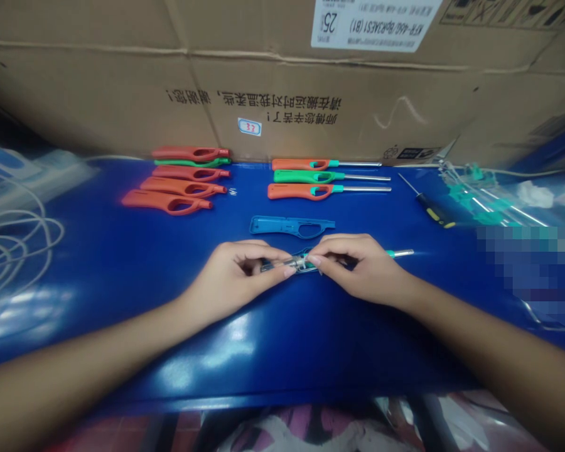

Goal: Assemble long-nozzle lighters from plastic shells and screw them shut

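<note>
My left hand (238, 267) is closed in a pinch on a small clear lighter fuel tank (282, 263), near the middle of the table. My right hand (358, 263) pinches the tank's right end, close to teal and wire-like parts. From behind my right hand a metal lighter tube (403, 253) with a teal collar sticks out to the right. Whatever lies beneath my fingers is mostly hidden. Just beyond both hands, a blue lighter handle half (292, 226) rests on the table, its hollow inside facing up.
Orange-red handle shells (169, 202) lie at the back left, beside tiny screws (233, 191). Three lighters with metal tubes (301, 191) sit at back centre. Rightward are a screwdriver (433, 210) and a pile of teal-ended tubes (480, 198). A cardboard box (122, 94) walls the back; white cable (47, 220) coils left.
</note>
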The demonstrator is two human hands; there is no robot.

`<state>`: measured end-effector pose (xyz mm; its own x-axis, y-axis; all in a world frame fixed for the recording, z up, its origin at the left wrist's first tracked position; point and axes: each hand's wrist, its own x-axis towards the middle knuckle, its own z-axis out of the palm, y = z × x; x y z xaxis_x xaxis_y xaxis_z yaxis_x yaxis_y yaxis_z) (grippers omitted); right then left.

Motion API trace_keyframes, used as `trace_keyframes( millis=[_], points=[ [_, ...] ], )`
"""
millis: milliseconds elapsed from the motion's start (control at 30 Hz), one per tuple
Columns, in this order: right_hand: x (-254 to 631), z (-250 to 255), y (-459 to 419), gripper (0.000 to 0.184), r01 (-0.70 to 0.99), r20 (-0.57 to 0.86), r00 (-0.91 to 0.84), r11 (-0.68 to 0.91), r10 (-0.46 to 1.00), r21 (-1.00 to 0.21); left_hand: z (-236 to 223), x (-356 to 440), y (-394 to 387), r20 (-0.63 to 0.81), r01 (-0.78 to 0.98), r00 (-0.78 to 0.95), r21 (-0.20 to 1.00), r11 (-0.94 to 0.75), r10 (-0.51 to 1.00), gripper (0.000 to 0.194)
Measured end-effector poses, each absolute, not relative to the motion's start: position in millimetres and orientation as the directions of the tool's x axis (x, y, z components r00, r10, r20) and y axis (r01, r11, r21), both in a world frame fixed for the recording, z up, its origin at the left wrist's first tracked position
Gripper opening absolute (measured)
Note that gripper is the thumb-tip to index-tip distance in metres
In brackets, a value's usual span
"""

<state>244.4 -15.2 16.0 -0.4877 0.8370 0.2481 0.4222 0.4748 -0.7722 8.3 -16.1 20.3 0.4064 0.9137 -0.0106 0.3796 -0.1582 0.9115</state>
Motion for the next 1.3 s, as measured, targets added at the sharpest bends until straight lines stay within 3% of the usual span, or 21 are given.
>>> trace_keyframes(
  millis=[333, 1067, 1300],
  points=[
    [245.1, 17.9, -14.7, 0.013, 0.413, 0.207, -0.453, 0.41, 0.867, -0.813, 18.9, 8.9, -17.1, 0.016, 0.383, 0.389, 0.907, -0.177, 0.921, 0.02],
    [240.1, 13.5, -15.3, 0.013, 0.391, 0.258, -0.448, 0.447, 0.856, -0.804, 14.5, 7.6, -18.5, 0.088, 0.364, 0.391, 0.9, -0.241, 0.916, 0.019],
    [244.7, 17.4, -14.2, 0.014, 0.439, 0.254, -0.474, 0.476, 0.843, -0.762, 25.2, -4.3, -13.4, 0.161, 0.481, 0.515, 0.758, -0.44, 0.842, 0.02]
  ],
)
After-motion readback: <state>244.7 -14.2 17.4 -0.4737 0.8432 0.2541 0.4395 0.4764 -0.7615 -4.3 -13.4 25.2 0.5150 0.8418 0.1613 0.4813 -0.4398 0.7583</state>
